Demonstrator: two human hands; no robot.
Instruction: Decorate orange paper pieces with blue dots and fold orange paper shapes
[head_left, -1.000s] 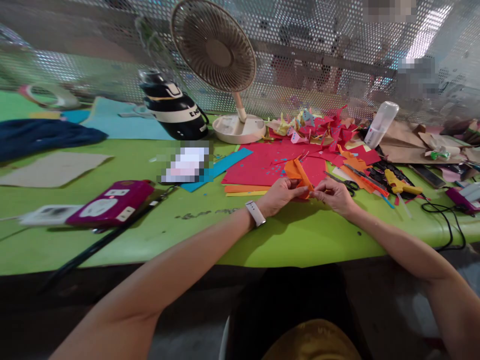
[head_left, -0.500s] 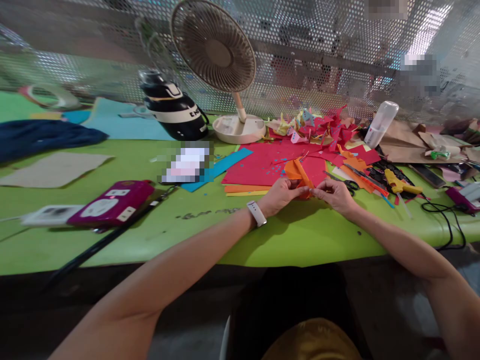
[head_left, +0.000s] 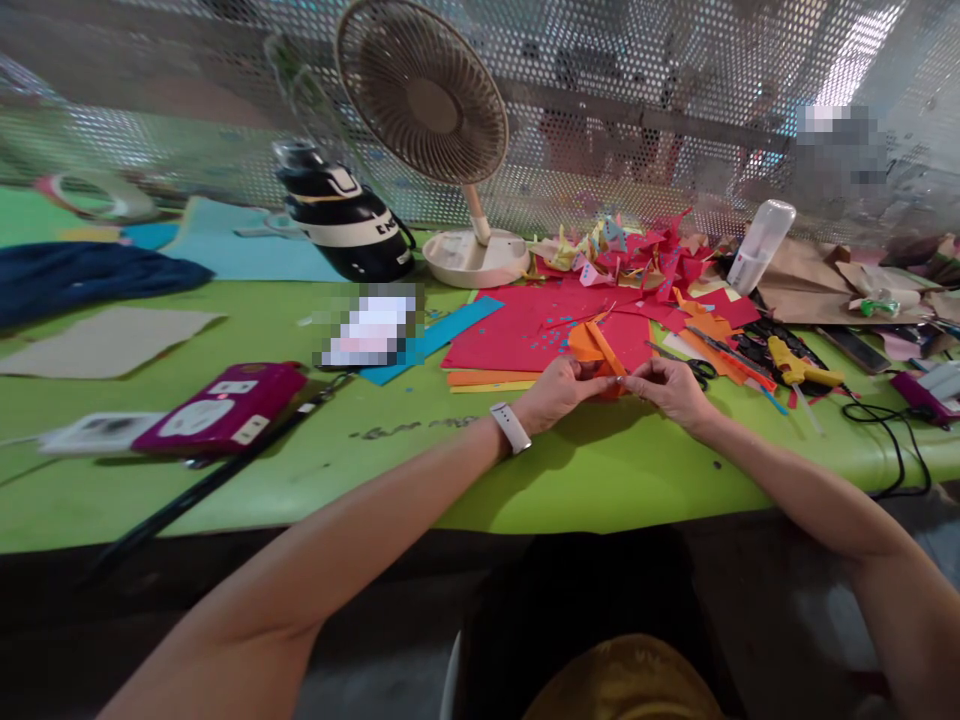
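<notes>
A piece of folded orange paper [head_left: 592,343] is held up over the front edge of the red paper sheets [head_left: 480,345]. My left hand [head_left: 556,393] is closed on its left side, thumb pointing right. From the other side, the fingertips of my right hand [head_left: 667,392] pinch the lower end of the orange paper, almost touching the left thumb. The fingers hide most of the paper's lower part. Just beyond my right hand lie black-handled scissors [head_left: 701,374], partly covered by it. Orange and yellow paper strips [head_left: 491,380] rest left of my left hand.
A yellow glue gun [head_left: 802,370] and orange scraps [head_left: 709,330] lie to the right. Behind stand a fan [head_left: 476,258], a black bottle [head_left: 352,235] and a pile of folded paper shapes [head_left: 660,255]. A phone [head_left: 373,330] and purple power strip [head_left: 225,410] are on the left.
My hands stay in nearly the same place, still pinching the orange paper, with only slight finger movement. The whole view has shifted very slightly.
</notes>
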